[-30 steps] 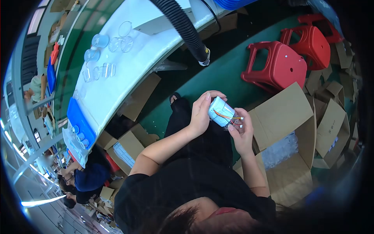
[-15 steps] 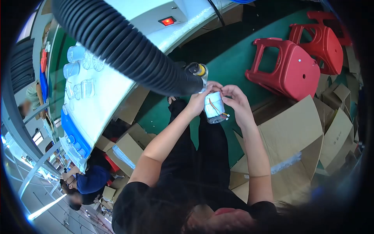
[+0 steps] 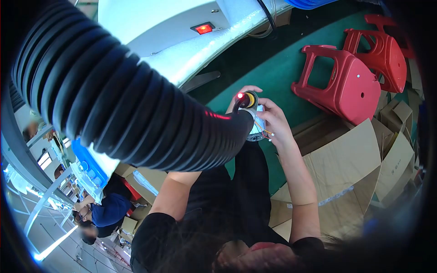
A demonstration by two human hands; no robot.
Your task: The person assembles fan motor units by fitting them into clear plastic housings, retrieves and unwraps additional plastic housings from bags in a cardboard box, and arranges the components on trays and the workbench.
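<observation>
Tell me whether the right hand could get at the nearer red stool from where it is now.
Probably yes. The right hand is busy holding the wired cylinder, but only bare green floor lies between it and the red stool.

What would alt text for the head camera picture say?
Two hands, right hand plainest, hold a small wired cylinder against the glowing tip of a thick black ribbed hose; red stools and cardboard boxes stand nearby.

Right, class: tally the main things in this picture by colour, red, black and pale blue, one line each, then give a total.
Red stools: 2
Red lit switch: 1
Black ribbed hose: 1
Pale blue cylinder: 1
Total: 5
</observation>
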